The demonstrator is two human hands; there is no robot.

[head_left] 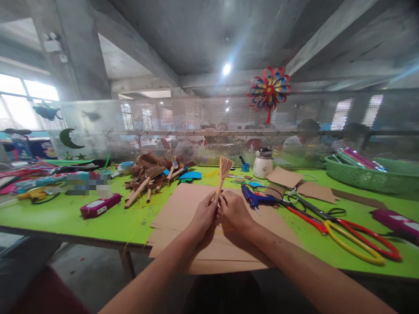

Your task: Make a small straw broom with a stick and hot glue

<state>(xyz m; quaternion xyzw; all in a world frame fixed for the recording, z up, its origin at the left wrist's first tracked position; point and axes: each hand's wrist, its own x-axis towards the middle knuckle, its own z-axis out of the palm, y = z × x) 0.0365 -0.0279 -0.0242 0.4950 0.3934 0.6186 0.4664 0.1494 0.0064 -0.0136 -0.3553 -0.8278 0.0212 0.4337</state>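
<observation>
Left hand: (pixel 207 213) nearly closed, fingers wrapped on the lower handle of the fringed paper brush (pixel 224 169), above the kraft-paper sheets (pixel 186 203).
Right hand: (pixel 234 211) curled, thumb and fingers pinching at the same handle end, touching the left hand; its fingertips are partly hidden.
Brush position: held up over the middle of the sheets, clear of them.
Brush axis: long axis near upright, top leaning slightly right; fringe fans upward, handle points down into the hands. Lean in depth: cannot tell.
Reason for grip: judged to steady the narrow end from both sides and leave the fringe uncrushed.
Blue glue gun: (pixel 258 199) at the right edge of the sheets, nozzle toward the wearer; probably laid there for short reach.
Shears: (pixel 330 225) right of the sheets, handles nearer the wearer, presumably for easy pickup.
Rolled paper pieces: (pixel 140 192) heaped left of and behind the sheets.
</observation>
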